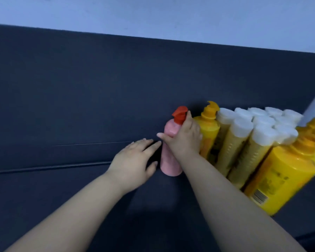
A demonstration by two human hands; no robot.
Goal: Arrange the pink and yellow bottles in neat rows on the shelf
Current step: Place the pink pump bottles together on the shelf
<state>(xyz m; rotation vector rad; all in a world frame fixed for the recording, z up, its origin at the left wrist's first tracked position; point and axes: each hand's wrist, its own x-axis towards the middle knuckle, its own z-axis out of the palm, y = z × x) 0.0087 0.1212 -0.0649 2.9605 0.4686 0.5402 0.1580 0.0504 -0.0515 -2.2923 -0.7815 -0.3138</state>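
Spanning most of the view, the dark navy shelf (80,106) carries a tight block of yellow plastic bottles (280,179), several with white caps (242,128), standing in rows at its right end, so that part looks done. The single pink plastic bottle with a red flip cap (169,160) stands just left of them, seemingly being seated; no other pink ones show. The right hand (184,137) has its grip clamped round the pink bottle's shoulder. The left hand (135,160) lies with fingers straight beside the bottle, holding nothing.
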